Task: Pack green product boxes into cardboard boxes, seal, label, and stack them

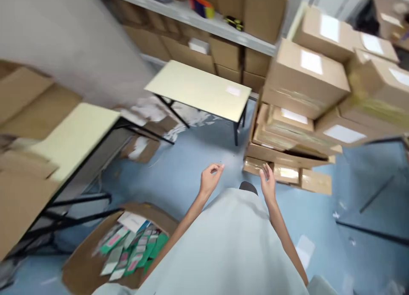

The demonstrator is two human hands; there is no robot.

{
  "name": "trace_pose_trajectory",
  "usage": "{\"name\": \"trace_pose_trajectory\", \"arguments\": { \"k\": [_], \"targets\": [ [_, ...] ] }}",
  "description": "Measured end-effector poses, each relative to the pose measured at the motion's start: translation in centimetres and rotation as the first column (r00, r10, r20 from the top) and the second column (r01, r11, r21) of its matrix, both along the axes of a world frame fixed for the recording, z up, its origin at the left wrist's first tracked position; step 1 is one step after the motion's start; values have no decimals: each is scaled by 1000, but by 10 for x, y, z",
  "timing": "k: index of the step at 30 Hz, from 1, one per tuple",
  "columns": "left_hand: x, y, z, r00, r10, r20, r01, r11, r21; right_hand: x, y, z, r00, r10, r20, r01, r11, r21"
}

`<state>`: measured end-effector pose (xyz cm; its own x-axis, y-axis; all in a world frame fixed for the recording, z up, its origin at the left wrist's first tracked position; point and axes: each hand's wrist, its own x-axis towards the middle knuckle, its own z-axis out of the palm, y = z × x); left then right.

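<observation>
My left hand is held out in front of my body, above the blue floor. Its fingers curl loosely toward the thumb with a gap between, and nothing shows in it. Level with it, my right hand is raised with the fingers a little apart, also without anything in it. Nearest to the right hand are flat cardboard boxes low in a stack; the hand looks apart from them. A pale yellow table with black legs stands ahead of both hands, bearing a small pale paper.
At lower left, a large open carton holds several green and grey packets. A second table with cardboard on it runs along the left. Stacked boxes rise on the right. Shelving with cartons spans the back; paper scraps lie near the wall.
</observation>
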<state>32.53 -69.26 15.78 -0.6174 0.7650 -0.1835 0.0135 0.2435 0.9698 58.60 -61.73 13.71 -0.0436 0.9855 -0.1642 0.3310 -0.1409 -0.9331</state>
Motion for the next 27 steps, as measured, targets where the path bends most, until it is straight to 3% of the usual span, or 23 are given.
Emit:
{"name": "trace_pose_trajectory", "arguments": {
  "k": [4, 7, 11, 15, 18, 21, 24, 27],
  "targets": [
    [-82, -47, 40, 971, 235, -39, -230, 968, 102, -124, 14, 52, 946, 324, 4, -324, 944, 68],
    [-125, -76, 56, 918, 396, -2, -392, 910, 138, -208, 26, 76, 876, 482, 16, -482, 873, 77],
    [-182, -108, 60, 816, 575, 58, -577, 803, 148, -334, 32, 85, 756, 654, 12, -654, 755, 55],
    [-242, -139, 62, 668, 742, 49, -743, 662, 98, -463, 19, 88, 565, 824, -51, -822, 567, 54],
    [-274, -156, 68, 523, 851, 42, -849, 516, 115, -545, 4, 92, 353, 931, -94, -929, 361, 84],
    [-286, -169, 75, 398, 915, 66, -911, 386, 145, -611, -17, 96, 69, 994, -90, -993, 77, 90],
    [-285, -181, 80, 278, 954, 111, -955, 262, 139, -661, -49, 102, -230, 969, -86, -968, -219, 121],
    [-279, -195, 80, 170, 975, 144, -979, 152, 134, -696, -96, 111, -459, 882, -107, -882, -438, 173]
  ]
}}
